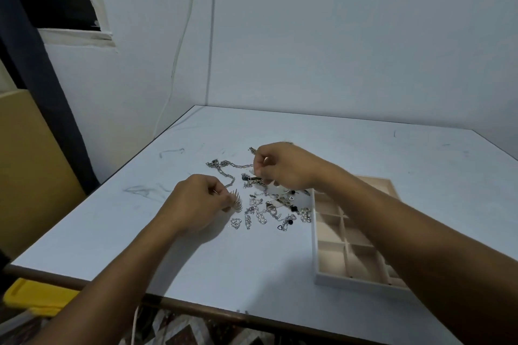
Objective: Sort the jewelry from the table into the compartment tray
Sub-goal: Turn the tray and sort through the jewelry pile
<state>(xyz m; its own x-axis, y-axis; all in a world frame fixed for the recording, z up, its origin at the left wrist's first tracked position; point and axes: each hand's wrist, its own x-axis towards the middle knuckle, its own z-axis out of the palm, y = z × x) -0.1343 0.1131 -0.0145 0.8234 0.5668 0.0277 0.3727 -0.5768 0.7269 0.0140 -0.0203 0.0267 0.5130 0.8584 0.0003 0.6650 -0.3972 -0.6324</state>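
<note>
A tangle of silver jewelry point(266, 207) lies in the middle of the white table point(252, 260), with chains, pearl strands and small charms. My left hand point(196, 202) pinches a spiked silver piece point(237, 200) at the pile's left edge. Over the pile's far side, my right hand point(283, 166) has its fingers curled, pinching a thin silver chain point(224, 166) that trails off to the left. To the right stands the beige compartment tray point(318, 232); my right forearm crosses over it and hides part of it. The visible compartments look bare.
The table sits in a corner between two pale walls. A yellow object point(30, 297) lies below the table's near left edge, and a tan board point(28, 165) stands at the left. Patterned floor shows under the front edge.
</note>
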